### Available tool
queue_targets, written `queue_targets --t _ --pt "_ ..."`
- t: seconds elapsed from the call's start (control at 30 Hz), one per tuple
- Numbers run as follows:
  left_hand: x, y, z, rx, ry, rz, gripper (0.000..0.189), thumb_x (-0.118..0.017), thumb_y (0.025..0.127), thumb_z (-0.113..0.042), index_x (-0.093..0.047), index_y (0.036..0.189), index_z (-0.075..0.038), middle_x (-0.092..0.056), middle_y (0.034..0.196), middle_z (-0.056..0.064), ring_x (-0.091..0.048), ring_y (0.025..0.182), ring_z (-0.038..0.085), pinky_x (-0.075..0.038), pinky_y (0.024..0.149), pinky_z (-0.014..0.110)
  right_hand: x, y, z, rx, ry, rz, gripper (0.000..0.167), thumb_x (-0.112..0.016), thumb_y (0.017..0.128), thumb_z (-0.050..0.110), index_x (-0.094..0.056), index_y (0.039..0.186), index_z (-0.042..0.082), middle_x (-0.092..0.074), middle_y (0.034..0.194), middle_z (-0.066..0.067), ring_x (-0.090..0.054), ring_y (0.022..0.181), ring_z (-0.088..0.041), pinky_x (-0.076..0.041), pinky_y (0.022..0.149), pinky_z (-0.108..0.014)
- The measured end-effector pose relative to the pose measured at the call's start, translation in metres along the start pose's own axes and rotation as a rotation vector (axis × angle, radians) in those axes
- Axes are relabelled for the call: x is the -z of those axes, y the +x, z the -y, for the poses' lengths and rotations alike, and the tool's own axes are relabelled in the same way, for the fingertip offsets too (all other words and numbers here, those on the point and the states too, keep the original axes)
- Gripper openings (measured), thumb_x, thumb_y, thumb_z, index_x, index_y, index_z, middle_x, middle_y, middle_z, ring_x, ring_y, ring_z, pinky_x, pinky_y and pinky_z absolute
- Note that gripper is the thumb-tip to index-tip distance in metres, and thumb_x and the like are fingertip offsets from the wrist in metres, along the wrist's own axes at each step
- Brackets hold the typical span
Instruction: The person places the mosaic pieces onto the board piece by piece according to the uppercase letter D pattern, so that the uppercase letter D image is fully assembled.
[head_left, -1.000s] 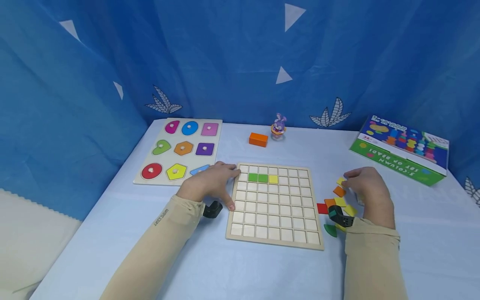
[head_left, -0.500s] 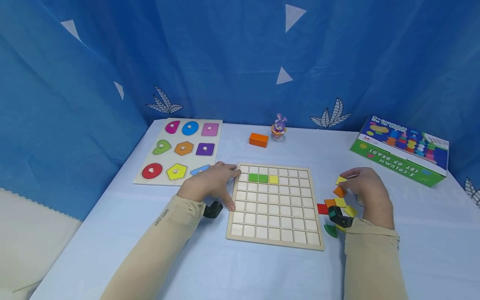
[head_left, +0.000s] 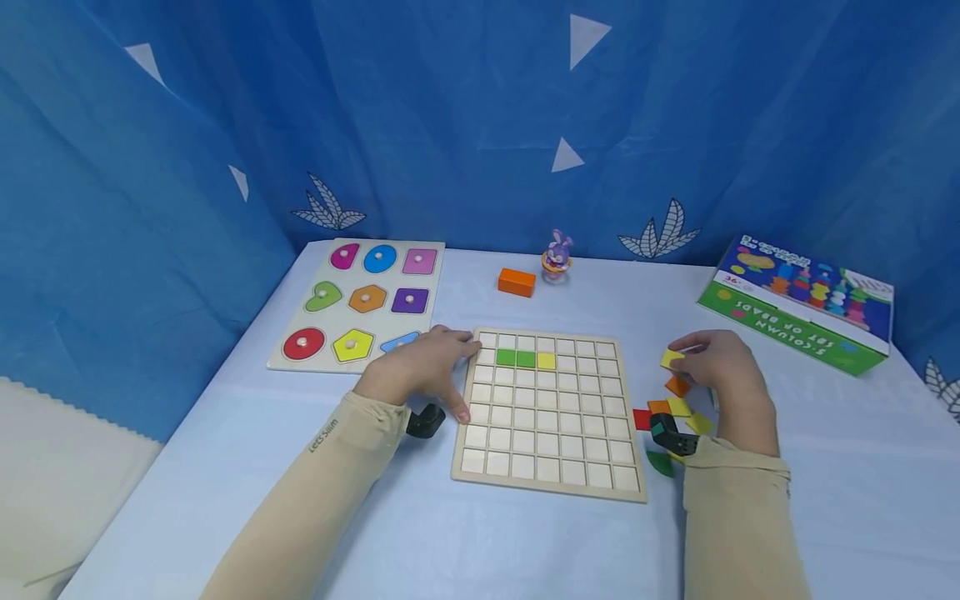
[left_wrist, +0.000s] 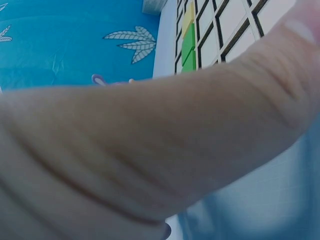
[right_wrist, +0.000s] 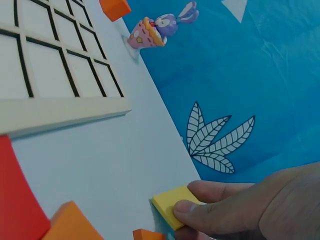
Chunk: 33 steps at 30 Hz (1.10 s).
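A wooden grid board (head_left: 558,400) lies flat mid-table, with two green tiles (head_left: 516,358) and a yellow tile (head_left: 547,361) side by side in its second row. My left hand (head_left: 429,367) rests at the board's left edge, thumb and fingers spread along the frame. To the right of the board, my right hand (head_left: 723,367) pinches a yellow square tile (right_wrist: 175,202) between thumb and fingers. Below that hand lies a loose group of pieces: a red tile (head_left: 642,419), orange tiles (head_left: 677,386), yellow tiles (head_left: 678,407) and a green curved piece (head_left: 660,463).
A knobbed shape puzzle (head_left: 360,300) lies at the back left. An orange block (head_left: 517,282) and a purple bunny figure (head_left: 557,257) stand behind the board. At the back right sits a bead set box (head_left: 798,304). A blue curtain (head_left: 465,125) hangs behind the table.
My right hand has moved slightly left toward the board with the yellow tile, which now shows more plainly between its fingers. The left hand and the board stay put.
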<state>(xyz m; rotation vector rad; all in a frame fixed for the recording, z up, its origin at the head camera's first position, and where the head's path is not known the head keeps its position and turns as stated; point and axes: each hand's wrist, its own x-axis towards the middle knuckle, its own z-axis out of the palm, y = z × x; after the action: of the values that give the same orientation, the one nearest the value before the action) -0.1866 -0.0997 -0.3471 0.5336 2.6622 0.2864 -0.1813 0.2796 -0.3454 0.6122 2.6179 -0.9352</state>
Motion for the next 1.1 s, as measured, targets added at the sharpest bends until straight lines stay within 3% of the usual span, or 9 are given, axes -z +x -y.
queue_targets --t 0.33,0.5,0.73,1.1 --pt "0.000 0.000 -0.001 0.009 -0.002 -0.004 0.113 -0.097 0.058 -0.048 -0.043 0.155 -0.023 -0.033 0.162 0.001 -0.028 0.146 0.027 -0.037 0.112 0.052 0.000 -0.006 0.011 0.144 0.015 0.028 0.041 -0.067 0.097 0.017 -0.062 0.135 0.004 -0.053 0.132 -0.027 -0.055 0.109 -0.040 -0.050 0.091 -0.054" --pt "0.000 0.001 -0.001 0.015 -0.011 -0.005 0.114 -0.097 0.057 -0.048 -0.043 0.155 -0.023 -0.034 0.162 0.001 -0.027 0.147 0.026 -0.037 0.112 0.052 -0.008 -0.012 0.025 0.245 -0.024 0.018 0.037 -0.068 0.097 0.018 -0.065 0.131 0.003 -0.053 0.133 -0.027 -0.057 0.104 -0.039 -0.052 0.087 -0.050" --pt "0.000 0.000 -0.001 0.010 -0.010 -0.008 0.114 -0.097 0.057 -0.047 -0.044 0.155 -0.022 -0.033 0.162 0.001 -0.027 0.147 0.027 -0.035 0.113 0.053 -0.021 -0.020 0.046 0.330 -0.054 0.040 0.033 -0.070 0.095 0.017 -0.069 0.126 0.005 -0.057 0.129 -0.024 -0.052 0.111 -0.040 -0.050 0.091 -0.055" --pt "-0.001 -0.001 -0.001 0.015 -0.015 -0.006 0.114 -0.097 0.057 -0.047 -0.044 0.155 -0.023 -0.033 0.162 0.000 -0.027 0.147 0.027 -0.036 0.112 0.053 -0.038 -0.031 0.072 0.443 -0.051 0.137 0.025 -0.072 0.094 0.015 -0.075 0.118 0.007 -0.066 0.114 -0.016 -0.063 0.092 -0.030 -0.053 0.076 -0.039"
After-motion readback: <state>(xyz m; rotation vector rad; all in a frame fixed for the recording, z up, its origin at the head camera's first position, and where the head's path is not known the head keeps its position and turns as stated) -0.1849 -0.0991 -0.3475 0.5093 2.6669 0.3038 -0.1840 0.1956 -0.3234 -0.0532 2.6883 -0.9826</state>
